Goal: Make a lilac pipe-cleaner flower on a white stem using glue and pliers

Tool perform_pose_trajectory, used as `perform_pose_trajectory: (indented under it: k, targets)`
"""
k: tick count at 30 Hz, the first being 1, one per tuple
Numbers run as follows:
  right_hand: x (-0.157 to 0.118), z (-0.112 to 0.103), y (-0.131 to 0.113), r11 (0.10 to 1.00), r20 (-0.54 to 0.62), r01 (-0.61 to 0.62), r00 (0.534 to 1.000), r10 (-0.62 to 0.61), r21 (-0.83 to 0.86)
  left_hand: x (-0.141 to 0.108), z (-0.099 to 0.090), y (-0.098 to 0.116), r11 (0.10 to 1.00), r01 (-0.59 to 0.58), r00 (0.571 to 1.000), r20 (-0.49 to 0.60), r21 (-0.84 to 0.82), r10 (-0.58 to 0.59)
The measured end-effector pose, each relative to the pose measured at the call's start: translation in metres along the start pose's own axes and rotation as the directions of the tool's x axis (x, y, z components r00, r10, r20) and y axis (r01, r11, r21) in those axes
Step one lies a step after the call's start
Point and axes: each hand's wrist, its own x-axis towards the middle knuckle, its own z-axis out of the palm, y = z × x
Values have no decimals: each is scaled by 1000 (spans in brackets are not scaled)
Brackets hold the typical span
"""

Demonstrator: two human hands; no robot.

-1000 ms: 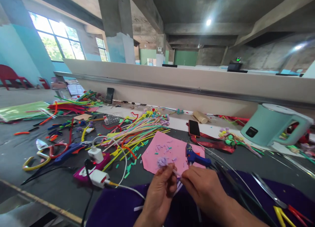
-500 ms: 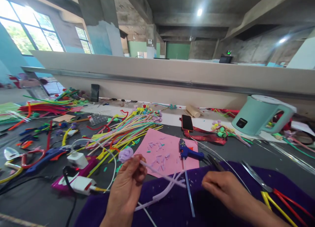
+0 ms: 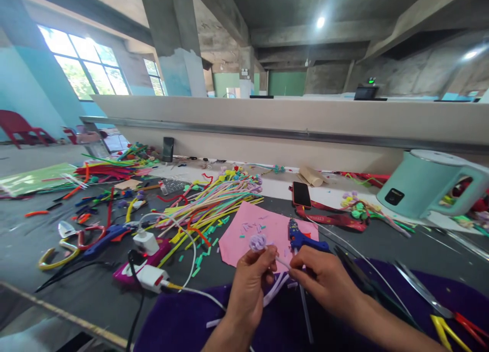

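Note:
A lilac pipe-cleaner flower (image 3: pixel 257 241) with a coiled head is in front of me. My left hand (image 3: pixel 248 280) is closed, pinching it just below the head. Its stem (image 3: pixel 281 262) runs to the right, where the fingertips of my right hand (image 3: pixel 324 278) are closed on it. Behind the hands lies a pink sheet (image 3: pixel 233 237) strewn with small lilac and green snippets. A blue glue gun (image 3: pixel 307 241) rests at the sheet's right side, with a clear glue stick (image 3: pixel 306 316) trailing from it. Loose lilac pipe cleaners (image 3: pixel 274 291) lie beneath my hands on the purple cloth (image 3: pixel 179 319).
Bundled pipe cleaners (image 3: pixel 214 201) spread behind the sheet. A magenta power strip (image 3: pixel 124 273) with chargers and cables sits at left, near pliers (image 3: pixel 103 242). Scissors (image 3: pixel 424 293) lie at right. A phone (image 3: pixel 301 194) and a green kettle (image 3: pixel 424 184) stand farther back.
My right hand has moved from its empty place at the right onto the flower's stem. The view has turned left, and the flower now appears over the pink sheet.

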Motion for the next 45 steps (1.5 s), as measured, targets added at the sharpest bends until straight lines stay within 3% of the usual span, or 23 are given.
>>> perform_pose_trajectory:
  k: [13,19,23,38,43,45]
  targets:
    - [9,-9,20,978,-64,98,992,-111,-185,-11,3,3,992,72,985,148,102,-87]
    - [2,-13,25,968,-74,95,991,-115,-233,-8,-1,6,998,20,989,142,55,-28]
    - [-3,-13,28,963,-69,101,990,-122,-251,-2,-6,11,998,67,984,161,16,-69]
    - [-8,-11,31,950,-27,106,992,-120,-295,-1,-6,9,992,66,988,130,111,-80]
    - [-2,-30,37,959,-124,36,990,-74,-281,-1,-6,6,991,80,982,162,106,-96]
    - [5,-42,44,953,-177,-32,984,-23,-302,-2,-5,5,979,76,977,180,190,-111]
